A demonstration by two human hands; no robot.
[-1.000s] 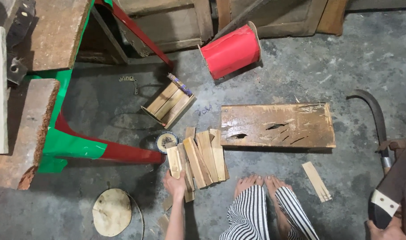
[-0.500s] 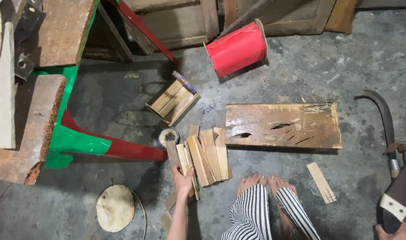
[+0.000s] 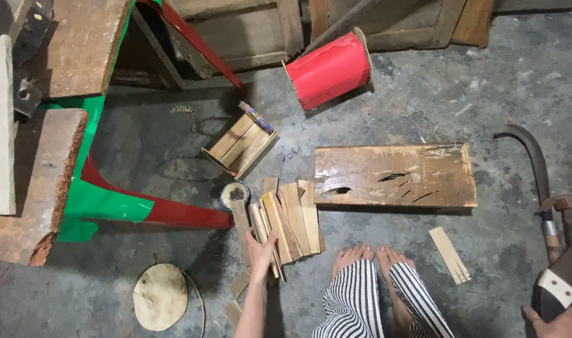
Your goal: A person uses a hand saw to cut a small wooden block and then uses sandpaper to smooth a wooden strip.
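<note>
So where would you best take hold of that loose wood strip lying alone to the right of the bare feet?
Probably across the middle of the loose wood strip, fingers on its two long edges, coming straight down from above. It lies flat and slanted on the concrete floor, with bare space all round, so nothing blocks either side.

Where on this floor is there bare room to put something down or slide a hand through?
Bare concrete lies right of the red drum, above the plank, reaching to the curved blade. Another patch sits between the green-and-red bench and the small crate. It is crowded where the left hand grips wood strips, beside the bare feet.
</note>
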